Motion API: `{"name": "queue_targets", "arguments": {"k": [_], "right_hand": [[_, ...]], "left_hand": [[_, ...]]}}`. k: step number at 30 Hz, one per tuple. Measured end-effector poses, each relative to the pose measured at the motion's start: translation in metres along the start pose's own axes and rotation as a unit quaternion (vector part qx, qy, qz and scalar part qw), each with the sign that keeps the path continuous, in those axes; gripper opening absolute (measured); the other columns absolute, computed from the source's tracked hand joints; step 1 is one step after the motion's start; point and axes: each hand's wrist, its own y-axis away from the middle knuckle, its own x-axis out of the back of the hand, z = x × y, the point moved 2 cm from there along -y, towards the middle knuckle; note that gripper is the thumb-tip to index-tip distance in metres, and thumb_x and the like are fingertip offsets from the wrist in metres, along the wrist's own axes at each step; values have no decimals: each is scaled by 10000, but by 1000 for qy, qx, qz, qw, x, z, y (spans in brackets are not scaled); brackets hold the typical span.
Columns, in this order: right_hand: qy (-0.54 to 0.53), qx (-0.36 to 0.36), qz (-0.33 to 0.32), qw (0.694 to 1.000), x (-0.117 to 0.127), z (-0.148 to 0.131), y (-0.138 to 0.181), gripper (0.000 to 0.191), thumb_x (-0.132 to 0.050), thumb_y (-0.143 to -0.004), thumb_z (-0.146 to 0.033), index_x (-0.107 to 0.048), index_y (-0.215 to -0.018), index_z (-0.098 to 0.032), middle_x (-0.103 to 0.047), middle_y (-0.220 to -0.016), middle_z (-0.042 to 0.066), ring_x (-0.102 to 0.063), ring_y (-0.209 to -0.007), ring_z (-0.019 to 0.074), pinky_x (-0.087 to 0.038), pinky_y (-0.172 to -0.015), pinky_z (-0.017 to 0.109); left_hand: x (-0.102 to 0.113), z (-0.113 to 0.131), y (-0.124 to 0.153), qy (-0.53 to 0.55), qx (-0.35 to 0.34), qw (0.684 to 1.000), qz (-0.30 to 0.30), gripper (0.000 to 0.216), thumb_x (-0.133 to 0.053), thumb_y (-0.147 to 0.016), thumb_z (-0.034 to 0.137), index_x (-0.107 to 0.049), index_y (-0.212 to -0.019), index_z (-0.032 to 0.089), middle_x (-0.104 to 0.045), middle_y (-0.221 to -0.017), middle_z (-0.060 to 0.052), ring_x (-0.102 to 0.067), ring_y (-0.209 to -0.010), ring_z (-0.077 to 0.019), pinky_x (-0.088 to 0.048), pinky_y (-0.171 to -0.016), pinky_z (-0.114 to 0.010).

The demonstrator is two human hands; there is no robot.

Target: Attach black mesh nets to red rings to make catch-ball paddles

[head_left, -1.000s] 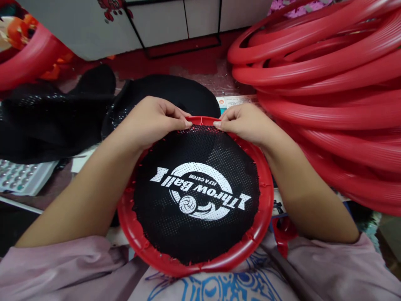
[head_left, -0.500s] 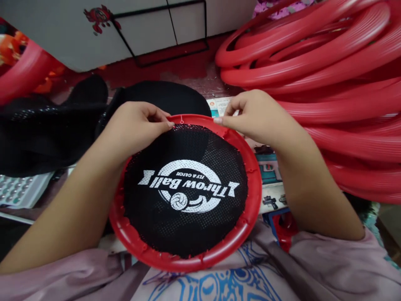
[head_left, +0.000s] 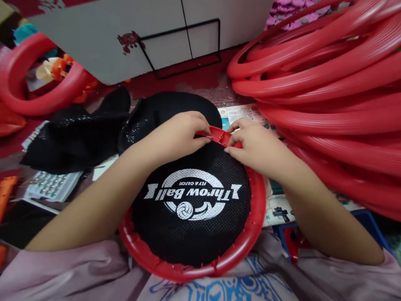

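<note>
A red plastic ring lies tilted on my lap, with a black mesh disc stretched inside it. The mesh bears a white "Throw Ball" print, upside down to me. My left hand is closed over the far rim of the ring, fingers curled onto the mesh edge. My right hand pinches the same far rim just beside it, fingers pressed together. Both hands nearly touch at the top of the ring.
A tall stack of red rings fills the right side. Loose black mesh discs lie at the left and behind the ring. A calculator sits at left, another red ring farther back. White cabinet doors stand beyond.
My hands have moved closer together at the far rim. The right hand has dropped from the rim's edge onto the mesh border. The view has tipped upward a little.
</note>
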Motion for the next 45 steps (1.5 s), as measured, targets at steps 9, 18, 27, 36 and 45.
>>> {"name": "queue_targets", "arguments": {"k": [9, 18, 27, 36, 45], "right_hand": [[-41, 21, 32, 998, 7, 0, -1, 192, -513, -827, -106, -563, -655, -177, -656, -1049, 90, -598, -988, 217, -427, -892, 332], [-58, -3, 41, 997, 4, 9, -4, 205, -533, -776, -99, -470, -611, -202, -643, -929, 74, -579, -883, 194, -425, -848, 311], [-42, -23, 20, 999, 2, 9, -7, 228, -524, -768, -84, -442, -591, -202, -593, -833, 65, -558, -819, 190, -420, -799, 312], [-38, -13, 15, 999, 1, 13, -8, 251, -533, -757, -80, -417, -572, -203, -568, -812, 62, -543, -787, 182, -413, -759, 308], [-14, -22, 19, 999, 0, 13, -9, 202, -533, -792, -91, -483, -621, -186, -556, -775, 52, -521, -746, 166, -399, -732, 295]], "left_hand": [[-5, -8, -1, 76, 6, 994, 78, 142, -571, -818, 252, -668, -747, 177, -666, -958, -44, -619, -911, -185, -477, -879, -329], [-19, -7, -7, 43, 31, 993, 107, 184, -554, -849, 235, -551, -679, 165, -574, -872, -52, -564, -854, -181, -468, -825, -341], [-22, -8, -11, 28, 49, 992, 111, 189, -572, -839, 235, -575, -663, 168, -563, -810, -37, -553, -811, -178, -461, -791, -332], [-26, -9, -14, 23, 62, 992, 106, 241, -574, -842, 265, -556, -621, 171, -567, -770, -43, -553, -777, -197, -426, -728, -350], [-29, -10, -14, 49, 61, 990, 114, 141, -582, -815, 217, -614, -690, 160, -607, -855, -57, -584, -856, -206, -473, -796, -358]]}}
